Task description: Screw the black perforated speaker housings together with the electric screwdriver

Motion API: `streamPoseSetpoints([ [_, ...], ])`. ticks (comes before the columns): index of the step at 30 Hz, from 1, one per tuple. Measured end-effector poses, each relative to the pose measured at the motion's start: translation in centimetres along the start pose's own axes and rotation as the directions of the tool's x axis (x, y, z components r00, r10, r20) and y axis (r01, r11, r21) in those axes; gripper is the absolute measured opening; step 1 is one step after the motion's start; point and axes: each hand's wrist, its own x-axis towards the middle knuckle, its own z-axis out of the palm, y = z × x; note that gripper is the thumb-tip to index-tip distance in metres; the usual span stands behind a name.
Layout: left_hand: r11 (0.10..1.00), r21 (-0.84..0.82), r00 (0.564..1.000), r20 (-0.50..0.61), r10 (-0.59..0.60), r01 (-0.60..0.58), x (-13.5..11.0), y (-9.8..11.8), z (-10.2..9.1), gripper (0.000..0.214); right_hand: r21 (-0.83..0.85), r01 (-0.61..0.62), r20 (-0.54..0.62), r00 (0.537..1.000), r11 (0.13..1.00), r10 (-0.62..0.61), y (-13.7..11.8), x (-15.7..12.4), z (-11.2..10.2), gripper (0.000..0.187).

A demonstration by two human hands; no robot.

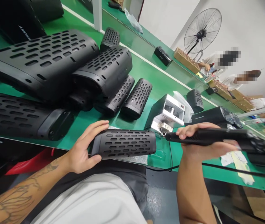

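Observation:
My left hand (pixel 82 151) is closed around the left end of a black slotted housing (pixel 130 144), which lies on its side at the front edge of the green bench. In my right hand (pixel 193 143) is a black electric screwdriver (pixel 207 137), held level and slightly blurred. Its tip points left and is at the front outlet of a white-and-black screw feeder (pixel 163 115); whether it touches a screw is too small to tell. A clear plastic sheet lies partly under the housing.
Several similar black housings are piled at the left, including a large one (pixel 48 59). Behind the feeder lies a clear plastic bag (pixel 186 107). A black cable (pixel 239 170) runs along the bench front. Two people work across the bench near a standing fan (pixel 201 33).

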Motion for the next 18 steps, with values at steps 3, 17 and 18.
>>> streamPoseSetpoints([
  [3, 0.999, -0.022, 0.999, 0.006, 0.048, -0.047, -0.3, -0.6, 0.7, 0.110, -0.055, -0.120, 0.035, 0.992, 0.991, 0.122, -4.9, -2.2, 2.1, 0.070],
  [17, 0.998, -0.038, 0.998, 0.025, 0.053, -0.052, 0.2, -0.6, 1.2, 0.110, 0.112, -0.197, 0.287, 0.945, 0.974, 0.158, -5.5, -7.6, 9.5, 0.064],
  [18, 0.998, -0.038, 0.998, 0.024, 0.053, -0.052, 0.2, -0.6, 1.2, 0.110, 0.121, -0.207, 0.295, 0.941, 0.971, 0.164, -5.5, -7.5, 9.8, 0.064],
])
